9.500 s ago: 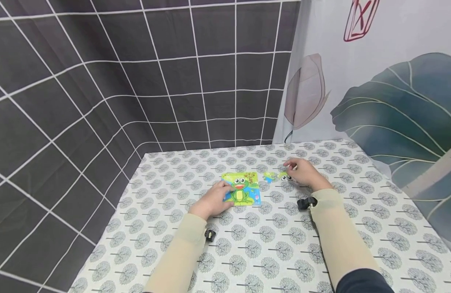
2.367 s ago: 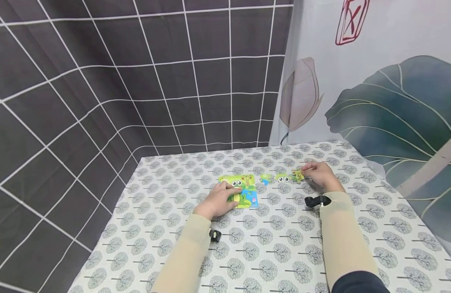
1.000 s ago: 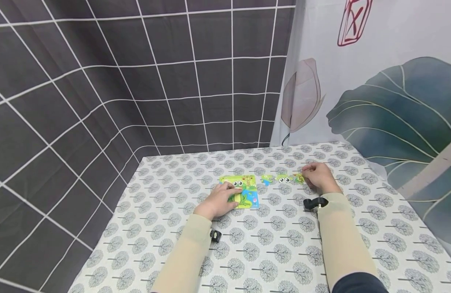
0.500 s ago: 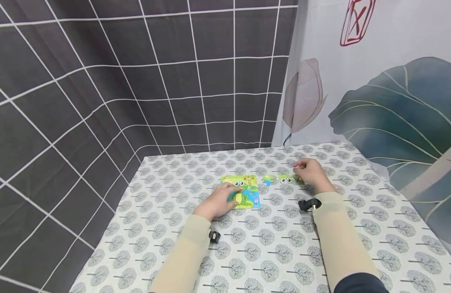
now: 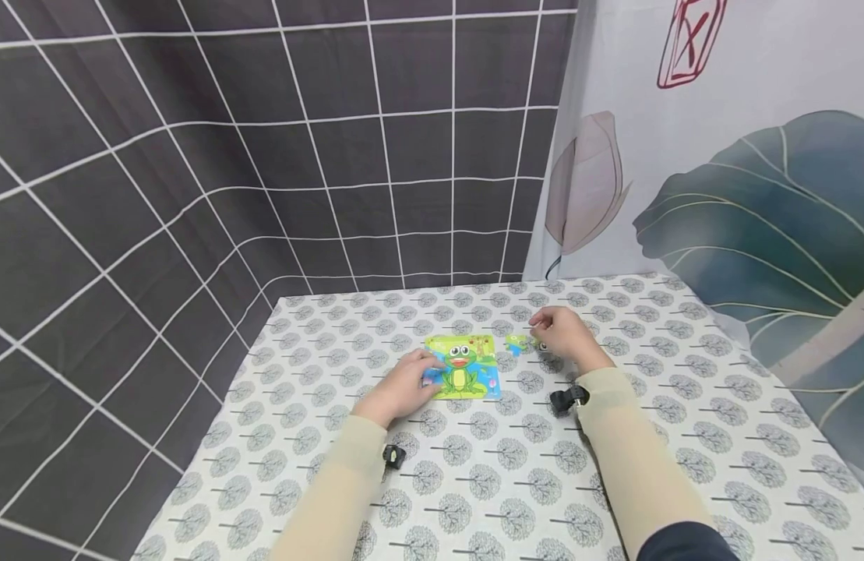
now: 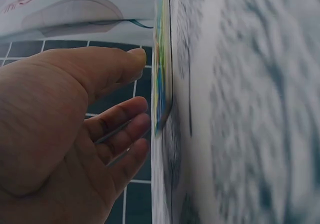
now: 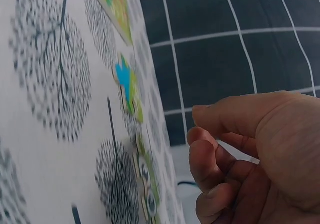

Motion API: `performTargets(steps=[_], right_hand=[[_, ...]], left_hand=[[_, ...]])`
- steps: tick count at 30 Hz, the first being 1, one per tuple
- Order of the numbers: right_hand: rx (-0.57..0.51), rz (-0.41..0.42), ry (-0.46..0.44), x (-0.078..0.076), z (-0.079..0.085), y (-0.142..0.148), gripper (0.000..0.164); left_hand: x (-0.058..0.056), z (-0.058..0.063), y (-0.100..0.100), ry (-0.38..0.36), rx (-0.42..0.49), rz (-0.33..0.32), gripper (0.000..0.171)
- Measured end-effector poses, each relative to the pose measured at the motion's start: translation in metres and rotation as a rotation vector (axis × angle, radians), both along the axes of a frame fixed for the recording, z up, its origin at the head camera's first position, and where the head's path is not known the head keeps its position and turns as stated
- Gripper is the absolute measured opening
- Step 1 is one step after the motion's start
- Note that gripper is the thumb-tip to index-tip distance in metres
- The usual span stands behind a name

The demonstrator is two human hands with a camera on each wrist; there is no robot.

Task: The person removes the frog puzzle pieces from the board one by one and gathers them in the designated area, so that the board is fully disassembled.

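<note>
A square frog jigsaw puzzle [image 5: 477, 372], green and blue, lies flat on the cloth. At its left side, my left hand [image 5: 402, 386] has its fingertips right at the edge. The left wrist view shows those fingers relaxed, with nothing between them and the thumb. To the right of the puzzle lie loose jigsaw pieces: a green-and-blue piece [image 5: 515, 344] and a piece with two white eyes [image 7: 147, 184]. Over the latter hovers my right hand [image 5: 563, 333], fingers loosely curled and holding nothing in the right wrist view. A flowery third piece is hidden behind this hand.
The table is covered by a white cloth [image 5: 474, 483] printed with grey trees. A dark gridded curtain [image 5: 375, 156] hangs behind and to the left. On the right hangs a pale curtain [image 5: 621, 47] with large leaves.
My right hand has left the flowery piece and moved left over the eye piece. My left hand has drawn back leftward, uncovering the frog's mouth and belly.
</note>
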State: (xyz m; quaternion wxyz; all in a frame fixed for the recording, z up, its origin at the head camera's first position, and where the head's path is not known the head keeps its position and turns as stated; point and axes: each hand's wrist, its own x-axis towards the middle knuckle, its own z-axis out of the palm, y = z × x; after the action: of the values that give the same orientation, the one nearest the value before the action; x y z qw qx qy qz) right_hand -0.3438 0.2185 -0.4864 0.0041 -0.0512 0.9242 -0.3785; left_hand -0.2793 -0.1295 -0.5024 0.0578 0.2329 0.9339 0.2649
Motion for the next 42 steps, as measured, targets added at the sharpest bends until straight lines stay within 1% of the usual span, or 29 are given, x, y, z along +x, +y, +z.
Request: performTargets(steps=[4,7,13,16,21,24,31,33,36,42], right_hand=[[-0.007,0.038,0.008,-0.001,0.000,-0.012,0.023],[-0.017,0.068,-0.008,0.000,-0.001,-0.023,0.022],[-0.017,0.119,-0.018,0.004,0.000,-0.049,0.018],[-0.018,0.144,-0.014,0.004,0.000,-0.062,0.016],[0.011,0.215,0.022,0.003,-0.001,-0.082,0.014],[0.004,0.247,0.014,0.002,-0.004,-0.093,0.013],[0.019,0.265,-0.037,0.006,-0.011,-0.114,0.011],[0.039,0.264,-0.031,0.007,-0.011,-0.119,0.009],[0.059,0.269,-0.021,0.008,-0.013,-0.125,0.011],[0.060,0.318,-0.025,0.010,-0.015,-0.137,0.008]], left_hand=[[0.005,0.001,-0.010,-0.018,-0.028,0.001,0.043],[0.011,0.001,-0.015,-0.043,-0.042,-0.009,0.043],[0.016,0.005,-0.019,-0.064,-0.056,-0.027,0.043],[0.017,0.004,-0.020,-0.066,-0.069,-0.029,0.043],[0.016,0.003,-0.021,-0.068,-0.082,-0.035,0.044],[0.016,0.004,-0.021,-0.073,-0.081,-0.040,0.044],[0.017,0.003,-0.018,-0.075,-0.079,-0.046,0.044],[0.017,0.003,-0.018,-0.074,-0.078,-0.047,0.043],[0.016,0.002,-0.018,-0.070,-0.076,-0.047,0.043],[0.015,0.003,-0.019,-0.066,-0.072,-0.049,0.043]])
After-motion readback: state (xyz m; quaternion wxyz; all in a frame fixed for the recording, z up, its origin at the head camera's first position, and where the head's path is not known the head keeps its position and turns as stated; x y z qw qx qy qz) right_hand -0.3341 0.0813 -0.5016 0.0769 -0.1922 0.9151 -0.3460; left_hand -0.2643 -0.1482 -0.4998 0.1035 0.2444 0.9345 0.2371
